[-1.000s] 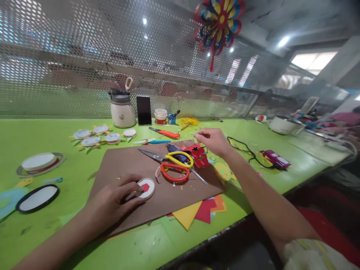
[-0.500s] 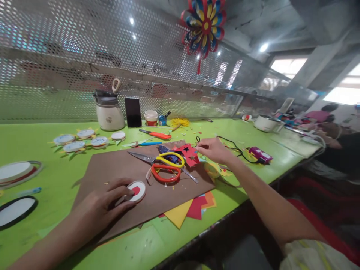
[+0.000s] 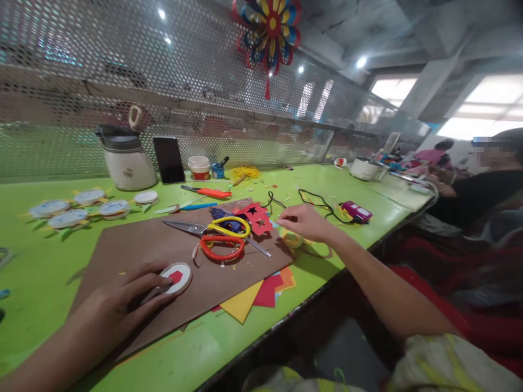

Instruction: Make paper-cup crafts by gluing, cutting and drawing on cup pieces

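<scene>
Near edge: coloured paper sheets (image 3: 241,305) stick out from under the brown board (image 3: 134,245). On the board, left: left hand (image 3: 116,305) grips a white disc (image 3: 184,275) by its edge, fingers and thumb around it, red hexagon face up. Right of it: scissors (image 3: 222,257), blades toward far left. Beyond, right: right hand (image 3: 304,222), fingertips pinched beside star-punched red paper (image 3: 258,214); cannot tell whether anything is between them. Far left: similar discs (image 3: 114,208), tabbed.

Judgement: step in hand looks like steadying the disc while picking up a small piece; next move calls for a firm left hold and fine right-hand placement.
</scene>
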### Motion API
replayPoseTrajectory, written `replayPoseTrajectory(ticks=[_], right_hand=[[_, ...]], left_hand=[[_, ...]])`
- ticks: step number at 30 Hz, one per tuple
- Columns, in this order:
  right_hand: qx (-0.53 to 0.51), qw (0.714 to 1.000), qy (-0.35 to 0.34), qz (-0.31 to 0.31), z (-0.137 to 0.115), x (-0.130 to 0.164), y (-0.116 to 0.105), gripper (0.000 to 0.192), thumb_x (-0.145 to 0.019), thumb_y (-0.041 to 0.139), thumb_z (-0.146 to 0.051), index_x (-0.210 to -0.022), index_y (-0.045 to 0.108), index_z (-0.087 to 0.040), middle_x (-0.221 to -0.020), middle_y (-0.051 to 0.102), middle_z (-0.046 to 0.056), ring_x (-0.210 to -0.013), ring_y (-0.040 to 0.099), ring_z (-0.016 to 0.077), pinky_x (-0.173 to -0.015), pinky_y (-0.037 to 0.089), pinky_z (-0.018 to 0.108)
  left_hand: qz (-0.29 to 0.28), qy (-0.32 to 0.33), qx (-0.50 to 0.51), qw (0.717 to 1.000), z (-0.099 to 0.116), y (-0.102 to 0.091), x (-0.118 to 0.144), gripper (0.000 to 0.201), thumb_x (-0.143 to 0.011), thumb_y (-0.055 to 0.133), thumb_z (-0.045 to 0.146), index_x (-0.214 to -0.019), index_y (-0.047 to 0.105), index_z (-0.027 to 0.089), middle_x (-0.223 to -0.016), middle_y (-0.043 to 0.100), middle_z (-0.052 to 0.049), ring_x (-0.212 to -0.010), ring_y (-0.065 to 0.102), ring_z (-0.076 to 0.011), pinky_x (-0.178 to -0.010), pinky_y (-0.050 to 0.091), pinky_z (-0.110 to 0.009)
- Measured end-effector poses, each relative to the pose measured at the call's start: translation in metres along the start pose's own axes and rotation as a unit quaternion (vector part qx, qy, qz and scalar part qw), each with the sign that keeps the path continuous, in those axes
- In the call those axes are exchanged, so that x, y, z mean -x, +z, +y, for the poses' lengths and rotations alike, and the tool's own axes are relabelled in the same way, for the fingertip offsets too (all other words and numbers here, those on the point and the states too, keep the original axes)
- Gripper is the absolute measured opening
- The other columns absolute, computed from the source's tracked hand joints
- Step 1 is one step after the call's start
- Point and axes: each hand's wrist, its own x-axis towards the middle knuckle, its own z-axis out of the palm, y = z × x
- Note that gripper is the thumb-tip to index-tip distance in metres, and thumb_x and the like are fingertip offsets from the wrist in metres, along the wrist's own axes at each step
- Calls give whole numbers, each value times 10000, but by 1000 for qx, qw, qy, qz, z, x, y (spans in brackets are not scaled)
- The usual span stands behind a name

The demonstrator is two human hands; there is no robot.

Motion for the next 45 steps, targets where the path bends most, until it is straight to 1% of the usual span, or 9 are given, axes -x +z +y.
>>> replayPoseTrajectory(ticks=[5,9,16,21,28,32,35,41,45], right_hand=[[24,993,75,90,39,3,-37,296,-846,597,-377,-701,729,-156,-594,642,34,-555,522,157,-569,366,289],[27,989,90,116,55,9,-40,363,-838,575,-459,-687,715,-160,-571,632,28,-527,516,157,-540,365,280],[26,991,31,125,34,-3,-13,315,-841,554,-373,-650,696,-167,-534,590,-4,-510,474,131,-536,358,258],[31,990,-23,132,6,-32,0,303,-899,551,-321,-689,703,-163,-652,663,25,-601,546,146,-604,403,269],[81,994,-56,45,-21,-94,16,187,-971,610,-290,-877,686,-148,-868,695,28,-813,653,164,-802,535,350],[105,993,-53,-29,-20,-136,25,271,-976,629,-358,-1153,650,-154,-1129,681,68,-941,680,200,-822,582,397],[116,990,-47,-69,-15,-166,36,312,-971,636,-351,-1220,634,-164,-1223,655,84,-1008,670,224,-845,583,413],[135,980,-51,-135,-16,-207,70,332,-973,633,-350,-1252,616,-171,-1255,639,92,-1043,662,234,-874,577,436],[136,979,-72,-135,-36,-198,77,284,-970,629,-387,-1124,658,-151,-1091,683,58,-902,674,194,-785,576,372]], left_hand=[[7,0,0,1000,3,-1,-2,334,-889,581,578,-1002,778,333,-1190,766,-10,-972,764,-236,-805,588,-240],[5,-15,3,1000,7,-3,-2,332,-883,585,573,-999,780,332,-1191,769,-7,-989,760,-237,-799,586,-235],[3,-10,16,1000,11,-6,-3,337,-888,600,580,-981,784,312,-1198,764,-13,-956,760,-216,-815,580,-231],[9,-28,26,999,18,-6,-1,345,-890,594,586,-949,789,307,-1189,765,-41,-939,761,-216,-795,578,-226],[19,-63,32,997,24,-3,3,325,-912,577,556,-916,778,301,-1198,754,-36,-951,753,-202,-814,564,-228],[24,-62,44,997,24,-3,6,274,-914,602,518,-916,767,299,-1205,747,-37,-953,750,-194,-810,557,-211],[23,-67,50,996,26,-2,9,257,-914,607,513,-925,762,309,-1213,739,-30,-965,745,-189,-811,550,-200],[22,-82,48,995,32,-5,11,236,-921,599,518,-942,751,340,-1222,731,-11,-981,737,-181,-831,548,-195],[4,-50,32,998,33,-9,9,205,-925,608,481,-980,748,341,-1220,738,-18,-982,743,-186,-820,562,-185]])
